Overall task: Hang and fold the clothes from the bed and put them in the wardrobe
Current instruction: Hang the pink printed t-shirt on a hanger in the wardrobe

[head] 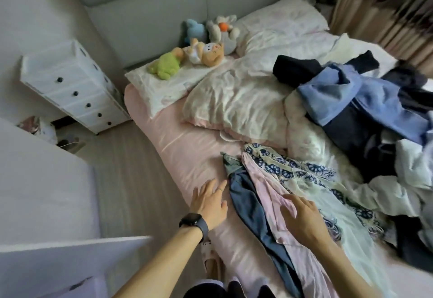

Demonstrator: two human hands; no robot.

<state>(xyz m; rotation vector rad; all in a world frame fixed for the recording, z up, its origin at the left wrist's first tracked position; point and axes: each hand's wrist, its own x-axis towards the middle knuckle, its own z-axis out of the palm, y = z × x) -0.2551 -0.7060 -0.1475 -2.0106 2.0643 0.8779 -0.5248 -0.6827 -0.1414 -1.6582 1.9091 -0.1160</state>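
Observation:
Clothes lie on a bed with a pink sheet (187, 147). Near the front edge, a blue-grey garment (250, 206), a pale pink garment (269, 194) and a white one with a blue flower pattern (302, 171) lie stretched out side by side. My left hand (210, 201), with a black watch on the wrist, hovers with spread fingers over the bare sheet just left of the blue-grey garment. My right hand (302, 215) rests with relaxed fingers on the pink garment. A heap of blue, dark and white clothes (365, 119) covers the bed's right side.
A crumpled floral duvet (236, 100) and pillows fill the bed's middle and head. Several soft toys (199, 49) sit by the grey headboard. A white drawer unit (72, 86) stands left of the bed. White furniture panels (46, 199) rise at the lower left. Curtains hang at far right.

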